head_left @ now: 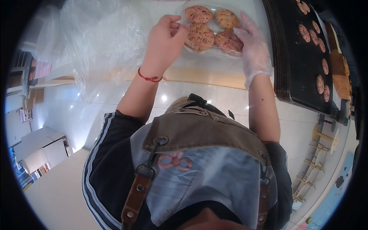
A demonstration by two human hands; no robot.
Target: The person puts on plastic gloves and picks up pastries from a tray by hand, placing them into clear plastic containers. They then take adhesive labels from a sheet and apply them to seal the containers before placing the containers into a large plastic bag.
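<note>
A clear plastic container point(221, 53) stands on the pale worktop before me, with several round, speckled reddish-brown baked buns point(200, 37) inside. My left hand point(166, 40), bare with a red cord at the wrist, has its thumb and curled fingers at the container's left rim. Around the right side of the container, my right hand point(254, 43) wears a thin clear plastic glove. Its thumb lies over the near right part and its fingers reach along the outer wall. Whether a lid is fastened cannot be told.
Crumpled clear plastic bags point(106, 37) lie left of the container and hang over the worktop's front edge point(201, 76). Close on the right is a stack of black baking trays point(296, 60), the top one bearing several oval speckled buns point(304, 33). Stools point(319, 138) stand farther off.
</note>
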